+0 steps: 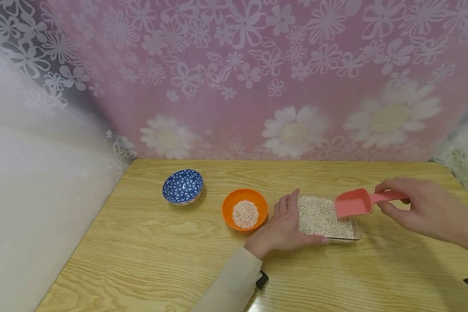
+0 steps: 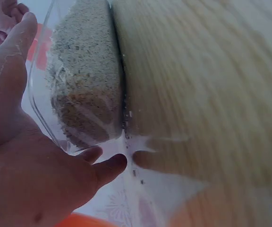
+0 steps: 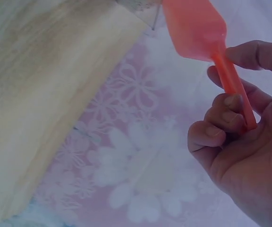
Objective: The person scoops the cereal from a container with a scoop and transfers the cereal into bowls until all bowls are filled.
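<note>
A clear rectangular container [image 1: 357, 229] of pale grain-like flakes [image 1: 320, 216] stands on the table. My left hand [image 1: 282, 225] rests against its left end, fingers spread straight and thumb stretched along the near edge. In the left wrist view, the flakes [image 2: 89, 66] show through the clear wall beside that hand [image 2: 37, 156]. My right hand [image 1: 417, 208] holds a pink-red scoop [image 1: 352, 203] by the handle, its bowl low over the container's right part. Fingers wrap the handle [image 3: 233, 82] in the right wrist view. How much the scoop carries is hidden.
Left of the container, close to my left hand, an orange bowl [image 1: 227, 210] holds a small heap of pale flakes [image 1: 245, 214]. A blue patterned bowl [image 1: 183, 186] stands farther left. Behind the wooden table [image 1: 148, 251] hangs a pink flowered curtain [image 1: 226, 108].
</note>
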Tool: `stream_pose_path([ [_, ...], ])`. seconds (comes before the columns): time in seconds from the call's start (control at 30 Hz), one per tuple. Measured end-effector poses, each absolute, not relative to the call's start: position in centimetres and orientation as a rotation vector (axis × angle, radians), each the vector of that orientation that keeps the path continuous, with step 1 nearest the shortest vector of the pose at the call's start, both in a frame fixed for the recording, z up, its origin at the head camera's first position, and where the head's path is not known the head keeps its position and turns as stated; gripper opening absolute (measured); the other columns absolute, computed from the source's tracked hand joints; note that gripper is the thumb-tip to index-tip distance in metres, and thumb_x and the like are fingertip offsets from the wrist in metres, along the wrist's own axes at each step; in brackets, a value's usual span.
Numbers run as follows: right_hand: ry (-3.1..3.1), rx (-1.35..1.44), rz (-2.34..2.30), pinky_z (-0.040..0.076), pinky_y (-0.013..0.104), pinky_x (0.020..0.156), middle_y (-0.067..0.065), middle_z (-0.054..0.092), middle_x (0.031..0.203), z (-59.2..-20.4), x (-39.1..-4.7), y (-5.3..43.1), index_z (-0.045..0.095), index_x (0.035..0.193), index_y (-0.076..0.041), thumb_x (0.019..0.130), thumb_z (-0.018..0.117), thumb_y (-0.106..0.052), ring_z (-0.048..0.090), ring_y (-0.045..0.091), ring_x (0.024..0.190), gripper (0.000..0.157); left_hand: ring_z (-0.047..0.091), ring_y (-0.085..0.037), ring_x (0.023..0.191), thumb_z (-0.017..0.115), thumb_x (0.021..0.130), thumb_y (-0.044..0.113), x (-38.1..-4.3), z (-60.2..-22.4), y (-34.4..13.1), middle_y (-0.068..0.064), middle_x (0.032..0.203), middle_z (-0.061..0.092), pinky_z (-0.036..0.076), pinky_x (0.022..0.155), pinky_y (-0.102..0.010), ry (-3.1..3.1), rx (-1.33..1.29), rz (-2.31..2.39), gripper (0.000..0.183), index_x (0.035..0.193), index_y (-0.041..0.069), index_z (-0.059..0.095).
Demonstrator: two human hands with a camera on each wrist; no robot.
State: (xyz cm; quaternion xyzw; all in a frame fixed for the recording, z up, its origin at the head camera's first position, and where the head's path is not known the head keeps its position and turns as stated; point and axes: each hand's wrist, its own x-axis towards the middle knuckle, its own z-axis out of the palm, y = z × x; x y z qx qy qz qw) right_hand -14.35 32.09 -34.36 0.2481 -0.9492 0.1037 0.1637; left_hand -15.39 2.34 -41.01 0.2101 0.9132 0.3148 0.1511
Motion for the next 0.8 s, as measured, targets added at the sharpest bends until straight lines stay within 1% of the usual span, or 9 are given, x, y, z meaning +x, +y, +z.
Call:
stream_pose_path([
  [0.1,-2.737,0.704,0.199,0.035,0.022,0.052,-0.004,0.069,0.085,-33.6,-14.5,31.7,0.072,0.097,-0.013,0.074,0.085,-0.014,0.047,0.0,0.062,0.027,0.025,-0.025,0.155,0.075,0.077,0.073,-15.5,-41.2,2.3,-0.009,0.169,0.018,0.04,0.119,-0.042,2.606,0.59,0.899,0.129,0.165,0.029,-0.01],
  [0.2,-2.798,0.694,0.104,0.037,0.025,0.052,-0.001,0.07,0.086,-32.9,-14.8,31.1,0.072,0.096,-0.012,0.075,0.084,-0.019,0.053,0.008,0.063,0.025,0.024,-0.025,0.156,0.075,0.077,0.073,-15.7,-41.4,2.2,-0.008,0.17,0.019,0.039,0.12,-0.045,2.587,0.569,0.917,0.129,0.164,0.032,-0.012],
  [0.37,-2.899,0.71,0.035,0.039,0.028,0.053,0.001,0.069,0.087,-32.6,-15.4,30.0,0.072,0.099,-0.011,0.081,0.081,-0.025,0.054,0.011,0.064,0.025,0.025,-0.024,0.156,0.076,0.076,0.073,-15.8,-41.5,2.1,-0.006,0.17,0.021,0.041,0.118,-0.045,2.569,0.55,0.953,0.128,0.164,0.033,-0.008],
  [0.4,-2.898,0.72,0.044,0.04,0.028,0.054,0.001,0.069,0.087,-32.7,-15.5,29.8,0.072,0.1,-0.011,0.081,0.081,-0.025,0.054,0.01,0.064,0.025,0.026,-0.024,0.156,0.076,0.076,0.073,-15.8,-41.5,2.1,-0.005,0.169,0.022,0.041,0.118,-0.045,2.569,0.55,0.955,0.127,0.164,0.033,-0.007],
  [0.57,-2.816,0.783,0.193,0.034,0.022,0.052,-0.006,0.067,0.085,-34.3,-15.8,30.1,0.071,0.098,-0.016,0.079,0.083,-0.017,0.044,-0.002,0.061,0.023,0.026,-0.022,0.155,0.076,0.076,0.072,-15.8,-41.5,2.2,-0.004,0.169,0.023,0.039,0.119,-0.044,2.567,0.551,0.954,0.126,0.165,0.03,-0.003],
  [0.63,-2.791,0.797,0.295,0.037,0.021,0.053,-0.009,0.067,0.087,-35.1,-15.9,30.5,0.071,0.1,-0.018,0.08,0.083,-0.014,0.046,-0.005,0.063,0.024,0.026,-0.022,0.155,0.076,0.076,0.073,-15.8,-41.4,2.2,-0.004,0.169,0.023,0.039,0.12,-0.043,2.571,0.552,0.951,0.126,0.165,0.03,-0.003],
  [0.7,-2.79,0.806,0.41,0.04,0.022,0.056,-0.009,0.069,0.091,-36.0,-16.0,30.9,0.071,0.103,-0.018,0.082,0.083,-0.011,0.049,-0.007,0.068,0.025,0.027,-0.022,0.155,0.076,0.076,0.073,-15.8,-41.5,2.2,-0.004,0.169,0.024,0.039,0.12,-0.043,2.574,0.553,0.953,0.126,0.165,0.03,-0.002],
  [0.8,-2.795,0.806,0.57,0.039,0.021,0.056,-0.01,0.069,0.094,-37.4,-16.1,31.4,0.07,0.109,-0.019,0.086,0.08,-0.009,0.047,-0.006,0.067,0.028,0.027,-0.022,0.155,0.076,0.076,0.073,-15.8,-41.5,2.1,-0.003,0.169,0.024,0.039,0.12,-0.044,2.575,0.553,0.96,0.126,0.165,0.031,-0.002],
])
